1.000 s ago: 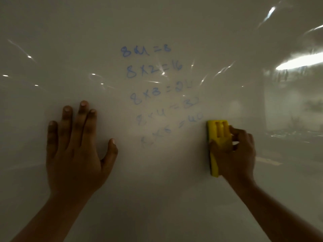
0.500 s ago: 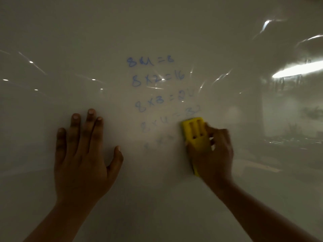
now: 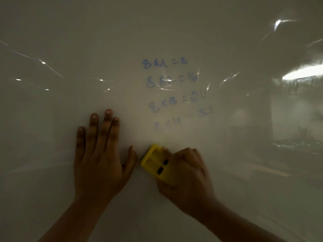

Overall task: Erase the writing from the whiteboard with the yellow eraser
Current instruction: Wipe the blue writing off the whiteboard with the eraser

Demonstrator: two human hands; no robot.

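**Four blue sums left above the eraser**

Four lines of blue writing (image 3: 172, 91) stand on the glossy whiteboard (image 3: 70, 41), a multiplication table of eight running down and slightly to the right. The top rows read fairly clearly; the fourth, ending in 32, is faint and smeared, and its first figure is barely legible.

Below that last row the right hand (image 3: 187, 175) grips the yellow eraser (image 3: 154, 165), fingers curled closed around its lower end so that only the upper part of the block shows. The eraser lies tilted, its top end leaning to the left, with two ribbed channels and two small dark slots on its back. It is pressed to the board just under the faint row and is blurred at its upper edge, as is the hand.

The left hand (image 3: 99, 163) is flat against the board, palm down, the four fingers stretched upward close together and the thumb spread out to the right. The thumb tip sits just beside the eraser's left edge; whether they touch cannot be told.

Ceiling lights glare as streaks across the board's sheen, brightest at the right.
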